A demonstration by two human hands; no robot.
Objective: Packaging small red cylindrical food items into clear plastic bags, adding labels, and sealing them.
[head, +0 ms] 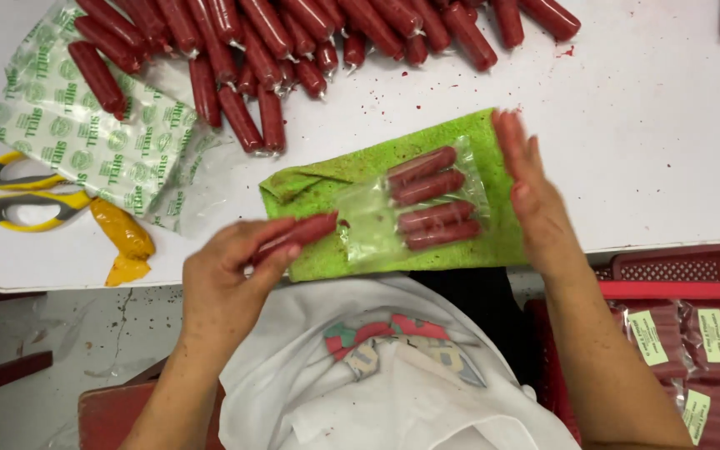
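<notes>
surface: white surface point(660, 150), red-speckled
top: heap of red sausages point(293, 50)
left: printed bags point(85, 137), yellow scissors point(27, 196)
centre: green cloth point(327, 192)

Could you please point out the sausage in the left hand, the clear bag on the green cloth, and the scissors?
sausage point(297, 233), head view, its middle.
clear bag point(368, 221), head view, empty open end.
scissors point(22, 193), head view, yellow handles.
</notes>
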